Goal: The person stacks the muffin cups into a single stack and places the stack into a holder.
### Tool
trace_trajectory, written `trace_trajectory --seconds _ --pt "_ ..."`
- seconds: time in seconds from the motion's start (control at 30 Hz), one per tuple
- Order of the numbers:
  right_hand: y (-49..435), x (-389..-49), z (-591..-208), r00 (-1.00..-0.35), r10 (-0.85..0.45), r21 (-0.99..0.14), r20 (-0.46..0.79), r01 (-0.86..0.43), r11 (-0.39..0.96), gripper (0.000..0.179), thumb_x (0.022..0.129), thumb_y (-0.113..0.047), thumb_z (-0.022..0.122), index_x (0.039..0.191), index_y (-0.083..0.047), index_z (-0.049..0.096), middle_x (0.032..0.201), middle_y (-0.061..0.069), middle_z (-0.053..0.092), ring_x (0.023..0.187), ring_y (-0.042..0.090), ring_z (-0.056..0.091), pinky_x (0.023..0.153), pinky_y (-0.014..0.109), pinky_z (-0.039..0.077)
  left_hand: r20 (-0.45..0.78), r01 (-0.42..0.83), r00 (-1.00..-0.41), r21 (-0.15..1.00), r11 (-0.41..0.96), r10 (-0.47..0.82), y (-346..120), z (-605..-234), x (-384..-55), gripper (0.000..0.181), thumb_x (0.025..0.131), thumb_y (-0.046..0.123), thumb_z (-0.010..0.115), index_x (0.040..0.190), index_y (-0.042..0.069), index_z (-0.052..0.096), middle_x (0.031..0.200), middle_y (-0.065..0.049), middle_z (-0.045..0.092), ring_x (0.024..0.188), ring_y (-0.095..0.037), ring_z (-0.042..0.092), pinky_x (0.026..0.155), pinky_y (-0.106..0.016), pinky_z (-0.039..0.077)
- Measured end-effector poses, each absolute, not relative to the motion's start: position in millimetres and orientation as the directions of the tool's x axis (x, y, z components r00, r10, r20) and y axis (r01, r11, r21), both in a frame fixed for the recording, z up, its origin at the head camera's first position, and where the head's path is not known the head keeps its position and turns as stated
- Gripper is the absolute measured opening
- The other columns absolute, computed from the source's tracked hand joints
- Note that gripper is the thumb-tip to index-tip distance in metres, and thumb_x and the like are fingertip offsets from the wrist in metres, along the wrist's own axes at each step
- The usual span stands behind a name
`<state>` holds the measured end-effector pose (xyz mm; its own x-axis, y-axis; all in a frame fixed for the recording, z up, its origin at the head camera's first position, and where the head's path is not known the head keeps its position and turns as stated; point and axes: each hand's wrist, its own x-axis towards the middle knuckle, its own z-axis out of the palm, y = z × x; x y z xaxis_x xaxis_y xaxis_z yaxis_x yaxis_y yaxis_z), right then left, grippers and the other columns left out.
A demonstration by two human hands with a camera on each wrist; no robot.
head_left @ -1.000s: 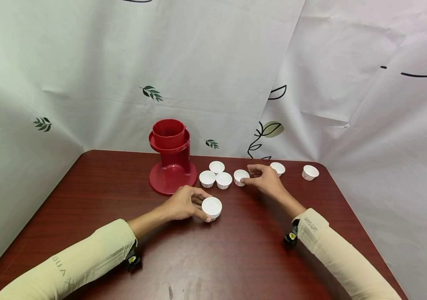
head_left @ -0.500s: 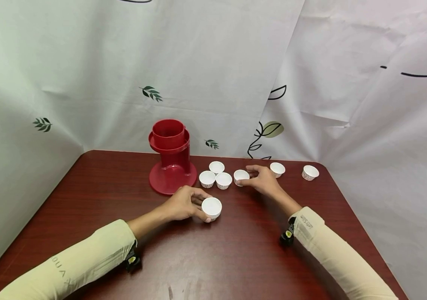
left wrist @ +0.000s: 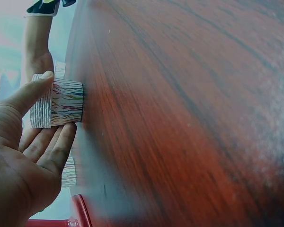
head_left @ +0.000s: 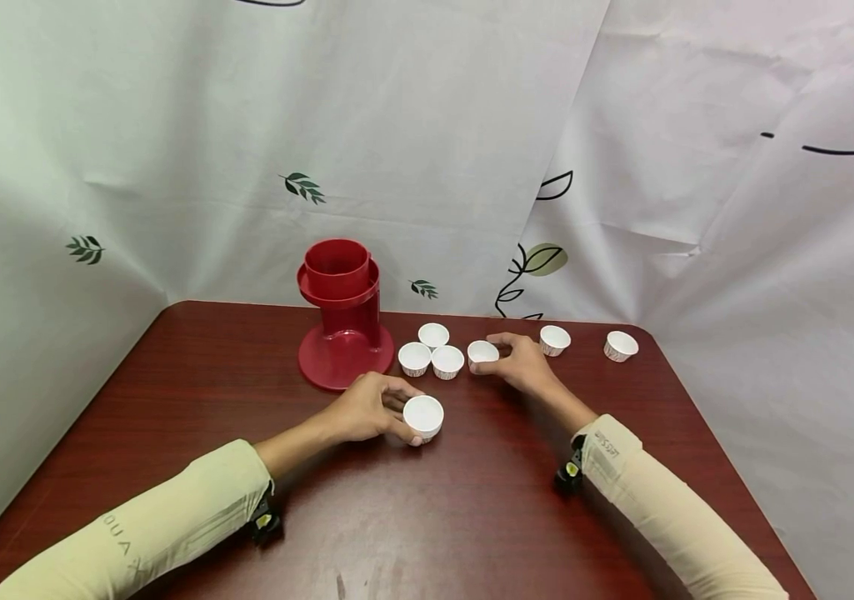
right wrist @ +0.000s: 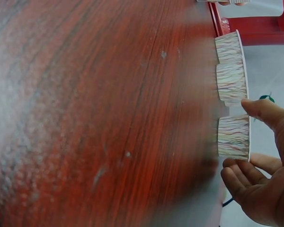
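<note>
Your left hand (head_left: 367, 408) pinches a small stack of white paper cups (head_left: 423, 417), with your thumb on one side and your fingers on the other; in the left wrist view several nested rims show along its top and coloured wavy lines run down its side. You have that stack upright over the middle of the table (head_left: 427, 517), though I cannot tell whether its base touches the wood. Your right hand (head_left: 524, 362) is farther back, its thumb and fingers placed on opposite sides of a single white cup (head_left: 483, 352) that stands upright on the table. The fingers are at the rim and the thumb tip is right by the opposite edge, but I cannot tell whether you have pinched the cup. Just left of it, three more cups (head_left: 433, 350) stand upright in a tight cluster. Beyond your right hand there are two others, one near it (head_left: 555, 341) and one farther right, near the table's corner (head_left: 621, 346). The red stand (head_left: 344, 321) is at the back, left of the cluster, with its round base on the table and an open ring at the top.
</note>
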<state>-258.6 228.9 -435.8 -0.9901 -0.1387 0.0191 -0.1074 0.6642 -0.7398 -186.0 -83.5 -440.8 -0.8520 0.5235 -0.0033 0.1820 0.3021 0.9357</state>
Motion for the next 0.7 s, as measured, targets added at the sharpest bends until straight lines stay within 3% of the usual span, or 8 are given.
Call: trace_trajectory --seconds 0.23,0.5,0.7 --pt "226.6 -259.1 -436.8 -0.991 -0.129 -0.732 0.041 -0.118 0.671 0.068 0.084 -0.03 0.097 0.14 0.002 0.074 0.129 0.022 0.082 0.119 0.034 0.08 0.096 0.036 0.062 0.0 0.185 -0.852 0.936 0.301 0.524 -83.5 -441.1 -186.2 0.054 0.074 0.007 0.104 0.123 0.0 0.082 0.111 -0.011 0.086 0.101 -0.016 0.084 0.096 -0.03 0.071" --pt "227.1 -258.7 -436.1 -0.992 -0.115 -0.743 0.043 -0.108 0.66 0.067 0.085 -0.031 0.098 0.139 0.001 0.075 0.128 0.021 0.083 0.118 0.033 0.081 0.095 0.035 0.064 0.002 0.187 -0.852 0.935 0.302 0.524 -83.8 -440.8 -186.2 0.054 0.073 0.007 0.104 0.123 0.0 0.082 0.111 -0.01 0.086 0.101 -0.016 0.084 0.096 -0.031 0.071" --pt "228.7 -258.6 -435.4 -0.993 -0.103 -0.746 0.066 -0.118 0.656 0.065 0.084 -0.031 0.098 0.137 0.0 0.076 0.125 0.02 0.083 0.113 0.032 0.081 0.088 0.027 0.06 0.004 0.189 -0.85 0.935 0.3 0.526 -83.7 -441.4 -186.6 0.054 0.073 0.006 0.104 0.123 0.0 0.082 0.111 -0.011 0.086 0.1 -0.016 0.084 0.095 -0.03 0.071"
